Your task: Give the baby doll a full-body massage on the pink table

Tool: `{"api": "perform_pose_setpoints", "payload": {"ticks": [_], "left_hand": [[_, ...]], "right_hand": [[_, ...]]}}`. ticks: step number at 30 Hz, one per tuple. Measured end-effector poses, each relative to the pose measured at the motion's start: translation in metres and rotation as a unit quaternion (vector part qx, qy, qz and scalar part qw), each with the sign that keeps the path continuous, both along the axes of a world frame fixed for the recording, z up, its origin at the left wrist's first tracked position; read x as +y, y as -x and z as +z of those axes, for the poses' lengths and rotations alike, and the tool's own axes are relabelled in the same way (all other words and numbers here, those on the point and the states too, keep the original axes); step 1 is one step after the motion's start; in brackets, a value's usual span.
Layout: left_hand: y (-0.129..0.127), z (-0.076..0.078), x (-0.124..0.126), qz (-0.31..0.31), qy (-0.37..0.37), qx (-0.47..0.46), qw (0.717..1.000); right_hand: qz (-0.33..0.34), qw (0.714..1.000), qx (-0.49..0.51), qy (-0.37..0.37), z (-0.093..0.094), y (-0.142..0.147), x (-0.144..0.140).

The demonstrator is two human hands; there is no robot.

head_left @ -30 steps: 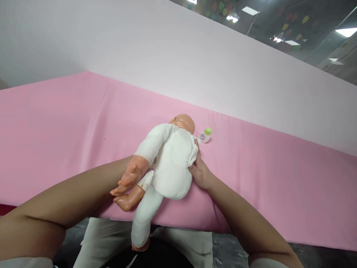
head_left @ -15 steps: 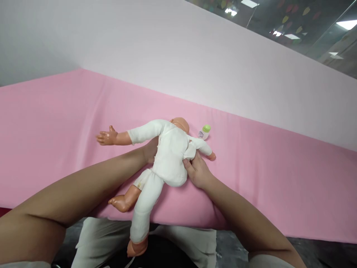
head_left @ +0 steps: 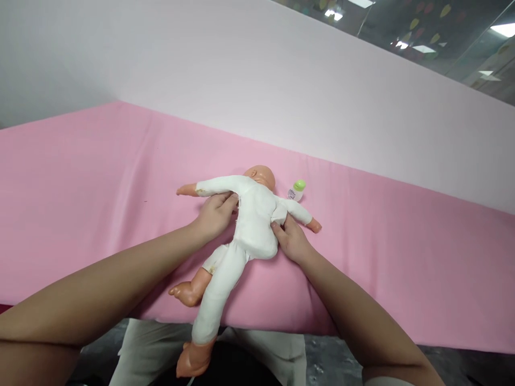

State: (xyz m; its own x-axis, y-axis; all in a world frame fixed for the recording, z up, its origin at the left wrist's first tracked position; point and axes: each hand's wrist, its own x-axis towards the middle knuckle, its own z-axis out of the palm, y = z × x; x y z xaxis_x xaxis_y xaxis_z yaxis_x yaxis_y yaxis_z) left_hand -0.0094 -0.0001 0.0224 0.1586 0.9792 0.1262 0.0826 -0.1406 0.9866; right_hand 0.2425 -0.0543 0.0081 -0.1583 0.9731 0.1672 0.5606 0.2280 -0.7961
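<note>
A baby doll (head_left: 255, 214) with a white cloth body and plastic head, hands and feet lies across the pink-covered surface, its back facing up. My right hand (head_left: 293, 238) is closed on the cloth at the doll's right-hand side, thumb on top and the other fingers partly hidden beneath. At the opposite side, below the outstretched arm, my left hand (head_left: 217, 214) has its fingers bent against the body's edge, with the fingertips partly hidden. One doll leg hangs over the near edge; the other is bent outward. Beyond the right-hand arm lies a small clear bottle with a green cap (head_left: 298, 186).
The pink cover (head_left: 402, 257) drapes over the table's near edge, close to my lap. A pale wall panel (head_left: 201, 64) rises along the far side, with glass (head_left: 402, 32) above it at the upper right.
The doll has shifted slightly right and turned flatter onto its front. Its left-hand arm has come down to the surface. My left hand has moved out from under the body and shows more.
</note>
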Motion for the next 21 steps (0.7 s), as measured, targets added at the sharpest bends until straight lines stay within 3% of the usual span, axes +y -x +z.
{"api": "perform_pose_setpoints", "payload": {"ticks": [3, 6, 10, 13, 17, 21], "left_hand": [[0.008, 0.001, -0.010, -0.006, -0.101, 0.013, 0.995], [0.011, 0.002, -0.018, -0.087, -0.173, 0.054, 0.980], [0.013, 0.003, -0.020, -0.190, -0.167, 0.166, 0.953], [0.014, 0.000, -0.013, -0.181, -0.127, 0.201, 0.954], [0.013, -0.006, 0.003, -0.157, -0.075, 0.150, 0.973], [0.012, -0.015, 0.019, -0.119, -0.099, 0.133, 0.979]], "right_hand": [[-0.012, 1.000, -0.002, 0.010, 0.000, -0.001, 0.001], [-0.021, 1.000, 0.000, 0.014, -0.001, -0.001, 0.001], [-0.026, 1.000, -0.007, 0.006, -0.002, -0.003, 0.002], [-0.022, 1.000, 0.004, -0.011, -0.003, -0.006, 0.003], [0.004, 0.998, 0.051, -0.037, -0.005, -0.011, 0.007], [0.024, 0.998, 0.063, -0.014, -0.010, -0.013, 0.008]]}}
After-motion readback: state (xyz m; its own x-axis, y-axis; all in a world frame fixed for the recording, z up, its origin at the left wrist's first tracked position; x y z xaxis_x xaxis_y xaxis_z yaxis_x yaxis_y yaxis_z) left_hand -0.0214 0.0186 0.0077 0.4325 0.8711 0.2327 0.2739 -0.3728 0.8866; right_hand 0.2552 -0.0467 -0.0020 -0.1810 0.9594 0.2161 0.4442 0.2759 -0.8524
